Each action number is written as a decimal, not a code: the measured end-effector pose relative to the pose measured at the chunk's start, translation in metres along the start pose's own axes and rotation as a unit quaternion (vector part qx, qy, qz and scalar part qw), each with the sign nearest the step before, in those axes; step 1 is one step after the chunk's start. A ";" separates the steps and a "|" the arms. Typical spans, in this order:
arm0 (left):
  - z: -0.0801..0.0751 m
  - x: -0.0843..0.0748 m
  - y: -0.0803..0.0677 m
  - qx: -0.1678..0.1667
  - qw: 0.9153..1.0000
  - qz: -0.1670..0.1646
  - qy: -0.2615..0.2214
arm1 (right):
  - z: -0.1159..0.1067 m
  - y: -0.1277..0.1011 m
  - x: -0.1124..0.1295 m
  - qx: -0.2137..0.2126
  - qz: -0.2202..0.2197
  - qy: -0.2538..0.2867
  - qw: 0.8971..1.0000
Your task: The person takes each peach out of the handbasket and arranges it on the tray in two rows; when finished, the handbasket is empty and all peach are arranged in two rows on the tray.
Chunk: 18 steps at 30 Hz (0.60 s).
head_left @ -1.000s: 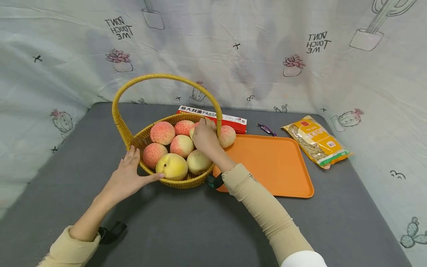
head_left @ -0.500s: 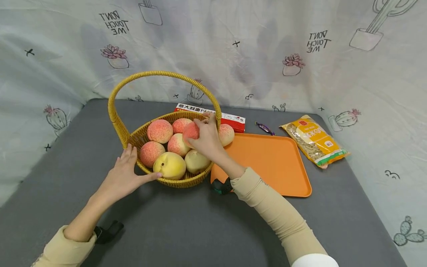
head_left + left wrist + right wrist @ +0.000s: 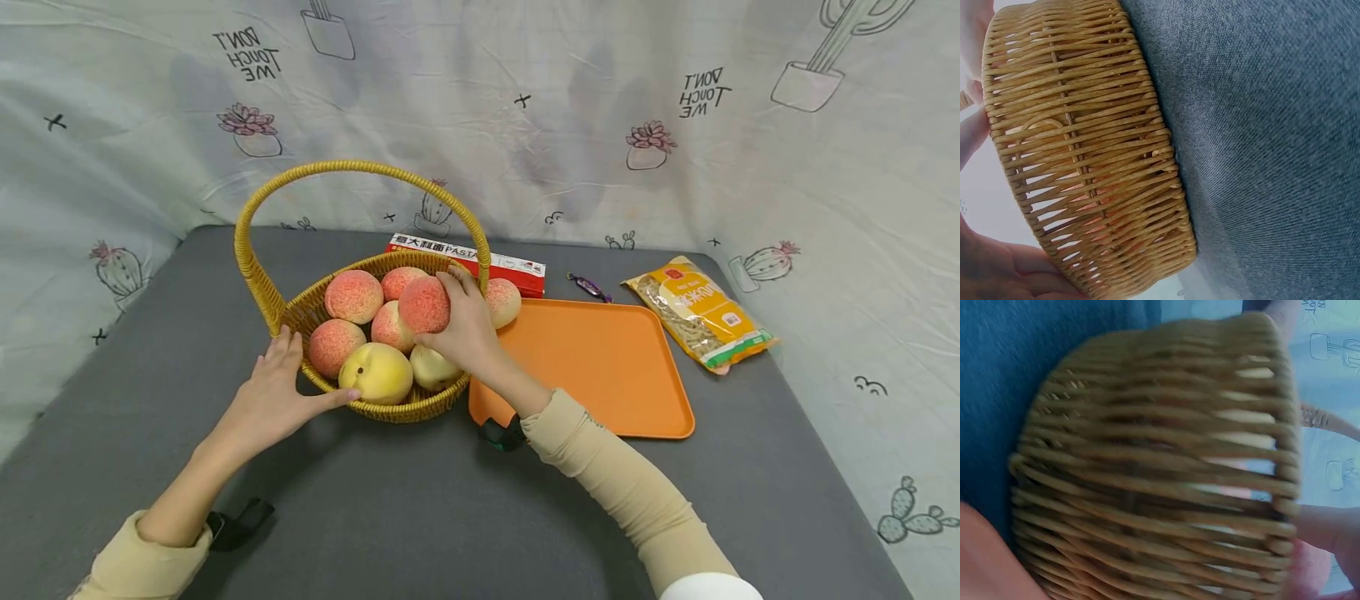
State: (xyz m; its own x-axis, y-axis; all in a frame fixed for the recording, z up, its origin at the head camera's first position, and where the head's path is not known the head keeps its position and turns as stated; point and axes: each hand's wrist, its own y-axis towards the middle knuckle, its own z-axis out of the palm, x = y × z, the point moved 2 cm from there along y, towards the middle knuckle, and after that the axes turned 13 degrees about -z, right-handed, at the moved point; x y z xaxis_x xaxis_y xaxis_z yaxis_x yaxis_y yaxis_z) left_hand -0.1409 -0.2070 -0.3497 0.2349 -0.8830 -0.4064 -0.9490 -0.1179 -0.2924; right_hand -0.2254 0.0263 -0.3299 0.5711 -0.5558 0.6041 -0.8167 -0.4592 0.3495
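While the left hand (image 3: pixel 273 400) rests flat and spread against the woven wicker basket (image 3: pixel 300 312), steadying its near wall, I read this as the lifting-out step. Moving right, the right hand (image 3: pixel 465 321) curls round a red-blushed peach (image 3: pixel 423 304), raised just above the other peaches (image 3: pixel 352 296) in the basket and under the arched handle (image 3: pixel 360 167). Next, I judge, it must clear that handle toward the smooth orange tray (image 3: pixel 600 367) just beside. The fruit looks round and matte; the table (image 3: pixel 420 517) is grey fabric; a glossy pasta bag (image 3: pixel 697 312) lies far right.
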 end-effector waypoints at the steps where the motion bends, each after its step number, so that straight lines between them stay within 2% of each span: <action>1: 0.000 0.000 0.000 0.000 1.000 0.000 0.000 | 0.001 -0.001 0.000 -0.010 0.004 0.012 1.000; 5: -0.001 -0.001 0.001 0.002 1.000 0.001 -0.001 | 0.005 -0.003 -0.004 -0.030 0.007 0.042 0.999; 13: -0.001 0.000 -0.001 0.001 1.000 0.004 -0.003 | 0.008 -0.004 -0.006 -0.045 0.008 0.031 0.998; 18: 0.000 0.000 0.000 0.002 1.000 0.003 -0.002 | 0.009 -0.009 -0.007 -0.083 0.001 0.070 0.994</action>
State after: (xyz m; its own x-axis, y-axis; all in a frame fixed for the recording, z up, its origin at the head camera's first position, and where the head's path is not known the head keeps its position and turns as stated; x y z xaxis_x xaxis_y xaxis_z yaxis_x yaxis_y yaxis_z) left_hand -0.1405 -0.2071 -0.3498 0.2297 -0.8816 -0.4124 -0.9495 -0.1099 -0.2940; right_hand -0.2211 0.0282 -0.3433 0.5614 -0.4487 0.6953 -0.8272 -0.3303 0.4547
